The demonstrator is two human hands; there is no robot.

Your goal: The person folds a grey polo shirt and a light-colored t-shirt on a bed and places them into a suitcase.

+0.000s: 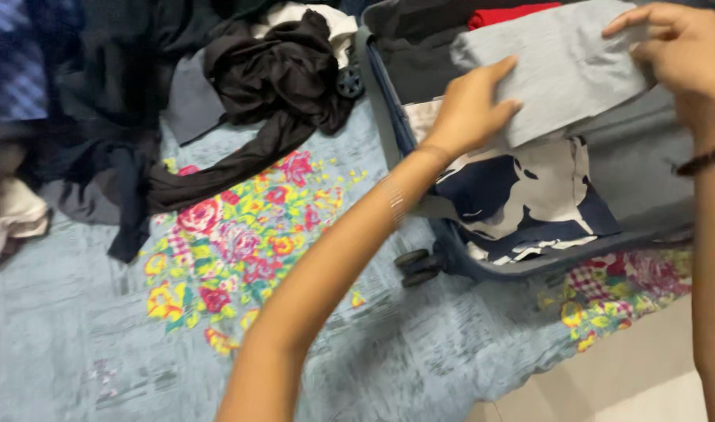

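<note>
Grey folded cloth [557, 66] sits atop the clothes in my open suitcase [389, 117] on the flowered bedspread [232, 242]. My left hand [471, 109] presses flat on its near edge, fingers together; my right hand [678, 47] pinches the far corner. Soft, light, floppy, I reckon, so holding opposite edges should keep the fold from slumping over the navy-and-white garment [521, 195].

Left hand [471, 109] pressed flat, right hand [678, 47] pinching (fingers curled).
</note>
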